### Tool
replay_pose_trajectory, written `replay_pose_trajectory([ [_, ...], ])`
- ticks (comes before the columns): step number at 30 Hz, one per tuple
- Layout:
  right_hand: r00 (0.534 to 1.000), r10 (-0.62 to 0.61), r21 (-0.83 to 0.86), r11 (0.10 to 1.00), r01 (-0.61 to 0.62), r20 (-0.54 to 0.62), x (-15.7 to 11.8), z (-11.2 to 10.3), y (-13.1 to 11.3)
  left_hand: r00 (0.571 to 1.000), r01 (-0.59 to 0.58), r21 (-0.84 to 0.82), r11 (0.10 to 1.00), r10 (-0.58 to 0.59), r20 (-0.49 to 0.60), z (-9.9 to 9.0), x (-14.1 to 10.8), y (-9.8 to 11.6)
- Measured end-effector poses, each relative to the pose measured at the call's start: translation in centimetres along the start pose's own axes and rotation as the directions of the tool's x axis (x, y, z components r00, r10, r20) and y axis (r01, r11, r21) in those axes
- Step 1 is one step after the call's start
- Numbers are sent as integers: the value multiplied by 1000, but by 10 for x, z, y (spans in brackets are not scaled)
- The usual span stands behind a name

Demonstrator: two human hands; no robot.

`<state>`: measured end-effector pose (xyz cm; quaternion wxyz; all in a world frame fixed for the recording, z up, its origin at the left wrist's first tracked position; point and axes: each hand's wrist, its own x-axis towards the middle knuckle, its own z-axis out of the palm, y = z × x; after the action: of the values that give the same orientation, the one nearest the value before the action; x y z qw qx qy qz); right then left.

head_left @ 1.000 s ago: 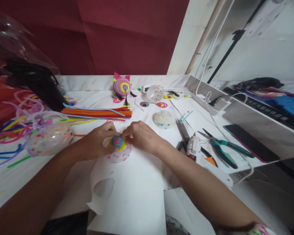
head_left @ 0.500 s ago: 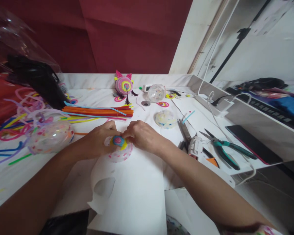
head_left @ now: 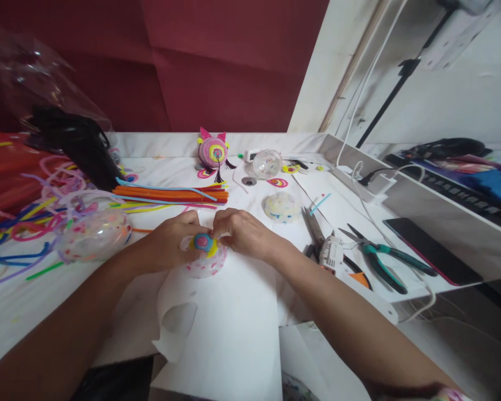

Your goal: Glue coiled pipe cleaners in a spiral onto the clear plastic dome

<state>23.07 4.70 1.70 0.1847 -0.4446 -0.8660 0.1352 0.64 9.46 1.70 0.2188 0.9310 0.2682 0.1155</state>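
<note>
A small coiled piece [head_left: 203,241], pink in the middle with blue and yellow around it, is held over a clear half-dome with pink specks [head_left: 206,266]. My left hand [head_left: 171,242] grips the piece from the left, its fingers closed. From the right, my right hand [head_left: 240,231] meets it at the piece's upper edge, thumb and fingers pinched together; what they pinch is too small to make out. White paper [head_left: 237,328] with a cut hole lies under the dome and hangs toward me.
Orange and red pipe cleaners [head_left: 171,194] lie behind my left hand, a speckled clear dome [head_left: 96,234] at left. A pink horned ornament [head_left: 214,153] stands at the back. Scissors [head_left: 314,228], a glue gun [head_left: 333,253], pliers [head_left: 379,256] and a phone [head_left: 432,250] lie at right.
The view has shifted slightly, so the scene sits a little lower. Both hands remain at the coiled piece; the right fingers have moved slightly at its edge.
</note>
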Motion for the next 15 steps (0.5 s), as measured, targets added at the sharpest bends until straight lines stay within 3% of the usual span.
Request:
replay_pose_trajectory([
  [15, 998, -50, 122, 991, 55, -40, -1, 5, 2, 993, 56, 26, 998, -53, -109, 3, -3, 7],
])
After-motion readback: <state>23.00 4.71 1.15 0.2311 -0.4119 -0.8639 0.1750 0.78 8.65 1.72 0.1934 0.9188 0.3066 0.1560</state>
